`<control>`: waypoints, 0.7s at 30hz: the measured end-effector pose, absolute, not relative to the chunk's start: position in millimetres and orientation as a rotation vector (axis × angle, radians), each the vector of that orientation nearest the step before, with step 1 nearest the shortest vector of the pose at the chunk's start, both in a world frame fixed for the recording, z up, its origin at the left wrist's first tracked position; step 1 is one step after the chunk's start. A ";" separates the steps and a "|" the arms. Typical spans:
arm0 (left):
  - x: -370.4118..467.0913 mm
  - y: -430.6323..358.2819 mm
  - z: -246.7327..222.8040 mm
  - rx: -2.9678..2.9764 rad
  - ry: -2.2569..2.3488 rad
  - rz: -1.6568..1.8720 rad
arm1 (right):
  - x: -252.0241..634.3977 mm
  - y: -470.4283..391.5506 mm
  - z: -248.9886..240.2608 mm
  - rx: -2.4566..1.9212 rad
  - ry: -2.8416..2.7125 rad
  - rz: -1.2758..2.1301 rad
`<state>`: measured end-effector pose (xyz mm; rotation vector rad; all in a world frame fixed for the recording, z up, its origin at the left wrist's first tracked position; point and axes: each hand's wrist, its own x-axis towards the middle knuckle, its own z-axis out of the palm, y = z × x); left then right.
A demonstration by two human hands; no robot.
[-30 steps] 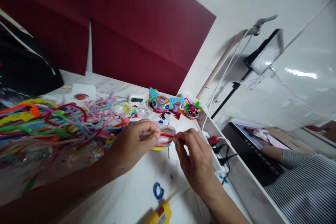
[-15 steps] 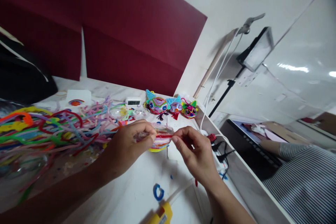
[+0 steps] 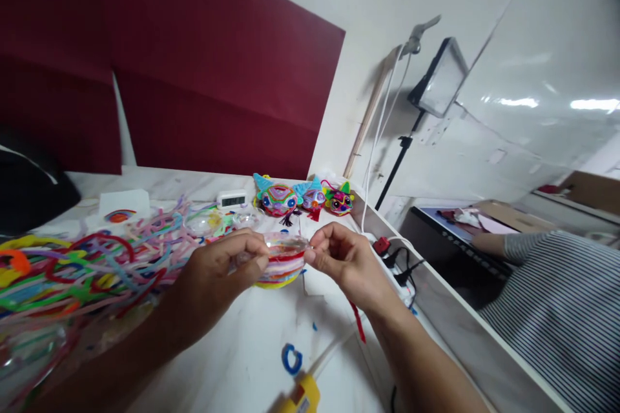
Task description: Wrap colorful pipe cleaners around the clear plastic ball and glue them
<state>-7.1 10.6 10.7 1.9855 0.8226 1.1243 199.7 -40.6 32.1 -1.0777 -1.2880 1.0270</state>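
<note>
Between my hands is a clear plastic ball (image 3: 279, 273) with bands of coloured pipe cleaner round its lower part: red, pink, orange, blue and yellow. My left hand (image 3: 223, 279) grips it from the left, thumb and fingers closed at its near side. At its right rim, my right hand (image 3: 343, 262) pinches a red pipe cleaner (image 3: 358, 322), whose loose tail hangs below the wrist. The red strand lies along the ball's upper band. Nearer me on the white table are a blue pipe cleaner loop (image 3: 292, 359) and a yellow glue gun (image 3: 305, 395), partly cut off by the frame.
Loose pipe cleaners (image 3: 92, 271) heap up at left. Behind stand several decorated animal heads (image 3: 279, 200), a small digital timer (image 3: 231, 200) and clear plastic shells (image 3: 203, 222). A power strip (image 3: 397, 277) with cables lines the right edge. Beyond it sits a person in a striped top (image 3: 557, 303).
The view has shifted, so the background sits further left. My right hand still pinches the red pipe cleaner at the ball's rim; more of its tail shows below the wrist.
</note>
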 end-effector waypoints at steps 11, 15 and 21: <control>-8.4 17.0 7.1 1.722 0.767 1.096 | 206.9 -35.1 36.4 -1.004 -1.243 1.186; -5.8 13.4 15.0 1.662 0.765 1.126 | 209.4 -33.2 35.4 -0.963 -1.264 1.208; -3.5 11.7 26.5 1.772 0.744 1.133 | 213.1 -34.4 39.2 -0.988 -1.317 1.171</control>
